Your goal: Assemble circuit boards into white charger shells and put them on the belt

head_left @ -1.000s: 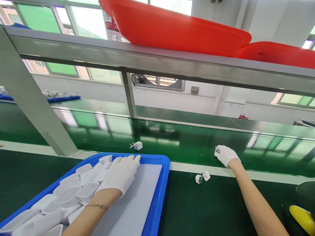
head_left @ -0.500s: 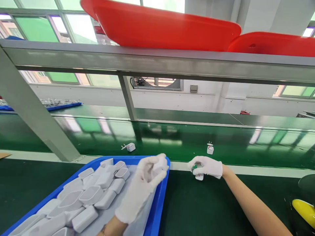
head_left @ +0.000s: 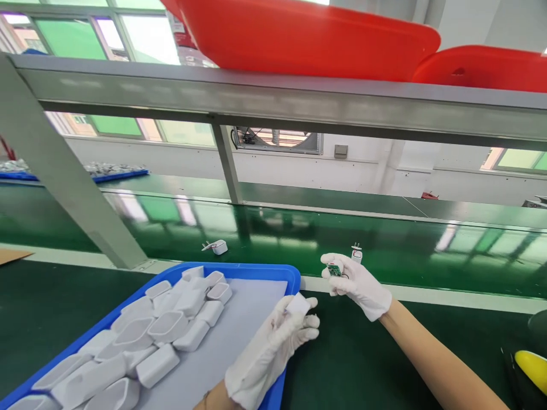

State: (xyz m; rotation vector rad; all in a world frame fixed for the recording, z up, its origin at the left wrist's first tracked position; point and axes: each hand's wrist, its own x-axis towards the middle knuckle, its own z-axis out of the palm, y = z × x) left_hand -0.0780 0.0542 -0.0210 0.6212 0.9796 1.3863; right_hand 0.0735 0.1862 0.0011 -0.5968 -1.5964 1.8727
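Note:
My left hand [head_left: 280, 341], in a white glove, grips a white plastic charger housing [head_left: 298, 305] over the right edge of the blue tray [head_left: 294, 279]. Gloved in white too, my right hand [head_left: 356, 285] pinches a small green circuit board [head_left: 334, 269] just beyond the bench's back strip. A dark wire shows beside the board. Several white housings [head_left: 168, 327] lie heaped in the left part of the tray, some with their hollow side up. The two hands are apart, with the left one lower and nearer.
On the green belt [head_left: 273, 228] lie a white charger with loose plug plate [head_left: 217, 246] and another one [head_left: 356, 254] behind my right hand. Red bins [head_left: 299, 40] rest on the overhead shelf. A yellow-and-black object [head_left: 530, 364] stands at right.
My left hand has moved right and toward me with the housing, its palm turned. My right hand has risen slightly and turned, bringing the circuit board into clearer sight. The belt chargers shifted slightly left.

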